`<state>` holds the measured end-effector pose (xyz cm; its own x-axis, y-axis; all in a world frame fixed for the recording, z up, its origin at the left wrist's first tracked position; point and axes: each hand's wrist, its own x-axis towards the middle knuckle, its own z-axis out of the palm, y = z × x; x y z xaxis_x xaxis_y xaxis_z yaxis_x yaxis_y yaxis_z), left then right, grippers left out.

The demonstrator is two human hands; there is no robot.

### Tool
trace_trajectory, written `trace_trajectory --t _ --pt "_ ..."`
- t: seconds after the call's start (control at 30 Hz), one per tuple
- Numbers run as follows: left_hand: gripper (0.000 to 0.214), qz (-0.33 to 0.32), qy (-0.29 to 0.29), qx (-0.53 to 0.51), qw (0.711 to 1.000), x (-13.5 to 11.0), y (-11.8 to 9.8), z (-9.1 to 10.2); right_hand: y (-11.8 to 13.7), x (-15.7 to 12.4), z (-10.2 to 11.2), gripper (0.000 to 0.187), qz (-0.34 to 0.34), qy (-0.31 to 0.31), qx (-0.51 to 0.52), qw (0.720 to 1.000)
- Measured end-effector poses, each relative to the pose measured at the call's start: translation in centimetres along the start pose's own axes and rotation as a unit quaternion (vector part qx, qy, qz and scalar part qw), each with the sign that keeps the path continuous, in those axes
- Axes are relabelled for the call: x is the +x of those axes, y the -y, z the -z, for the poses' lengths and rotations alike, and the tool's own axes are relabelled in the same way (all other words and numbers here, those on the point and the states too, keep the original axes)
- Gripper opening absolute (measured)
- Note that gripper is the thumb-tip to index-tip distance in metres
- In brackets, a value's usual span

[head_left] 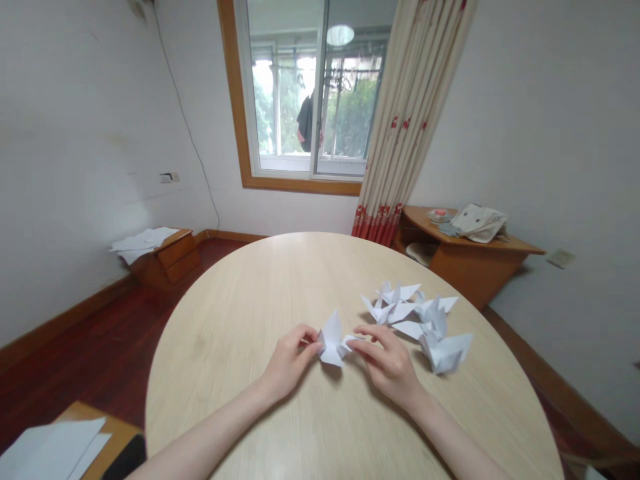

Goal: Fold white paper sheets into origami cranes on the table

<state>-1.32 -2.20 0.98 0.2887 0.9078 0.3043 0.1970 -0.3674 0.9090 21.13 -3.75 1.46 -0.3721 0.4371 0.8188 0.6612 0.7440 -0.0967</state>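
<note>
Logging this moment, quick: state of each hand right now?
Left hand: closed, pinching one side of the folded white paper.
Right hand: closed, thumb and finger pinching its opposite side.

On the table (215, 320), clustered paper birds (437, 321) lie right of the single bird (330, 335) (a window (345, 100) behind).

round table (345, 427) (pale wood grain) | white folded-paper figures (413, 329) | clustered, right side
</note>
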Motion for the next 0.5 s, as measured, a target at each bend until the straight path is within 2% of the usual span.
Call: trace_trajectory --t 0.13,0.37,0.5 --pt "0.013 0.000 0.002 0.002 1.000 0.0 -0.1 0.0 0.0 0.0 0.0 0.023 -0.012 0.013 0.012 1.000" --pt "0.015 0.004 0.003 -0.001 1.000 -0.1 -0.3 0.0 0.8 0.5 0.3 0.015 -0.062 0.083 0.103 0.989" --pt "0.015 0.004 0.004 -0.011 1.000 -0.1 -0.3 0.0 1.1 0.4 0.0 0.007 -0.079 0.074 0.112 0.988"
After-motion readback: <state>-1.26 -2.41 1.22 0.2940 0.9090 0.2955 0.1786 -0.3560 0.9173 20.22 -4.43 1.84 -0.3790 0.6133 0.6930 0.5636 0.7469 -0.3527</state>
